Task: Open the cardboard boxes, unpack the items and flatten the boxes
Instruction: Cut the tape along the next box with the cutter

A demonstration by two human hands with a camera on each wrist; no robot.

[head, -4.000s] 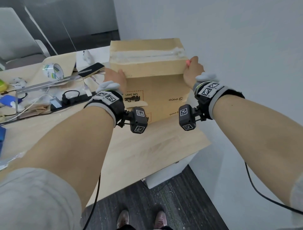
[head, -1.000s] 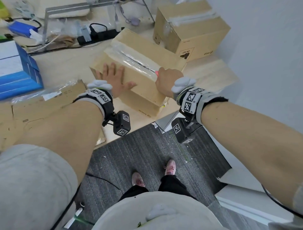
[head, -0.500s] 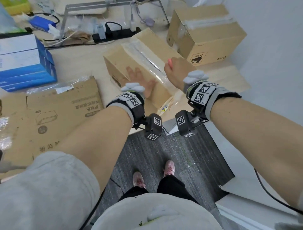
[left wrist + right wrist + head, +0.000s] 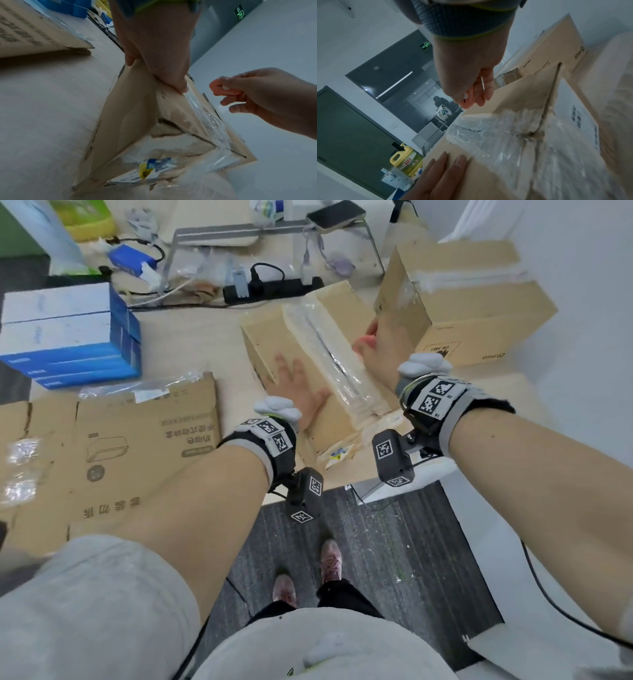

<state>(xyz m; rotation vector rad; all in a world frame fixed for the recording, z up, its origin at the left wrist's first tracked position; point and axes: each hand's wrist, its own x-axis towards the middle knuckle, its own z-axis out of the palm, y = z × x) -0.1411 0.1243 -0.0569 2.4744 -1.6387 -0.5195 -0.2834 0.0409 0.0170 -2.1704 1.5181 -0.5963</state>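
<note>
So the box in play is the taped cardboard box sitting tilted at the near edge of the wooden table, just in front of a second sealed box of the same kind. The left hand lies flat on the top panel with fingers spread, pinning it down. The right hand hovers over the far end of the clear packing tape and is curled round a small pink box cutter, with a thin blade showing in the right wrist view.

This looks to me like the very start of the opening step: the tape along the centre seam seems intact on top, though it's wrinkled and messy at the near end, where a torn label hangs off.

Next move, I'd guess: set the blade at the far end of the seam and draw it along the tape, shallow enough not to nick whatever is inside, with the left fingers kept clear of the seam.

Off to the left there's an already flattened carton and a stack of blue and white boxes, so some of the job looks done.
</note>
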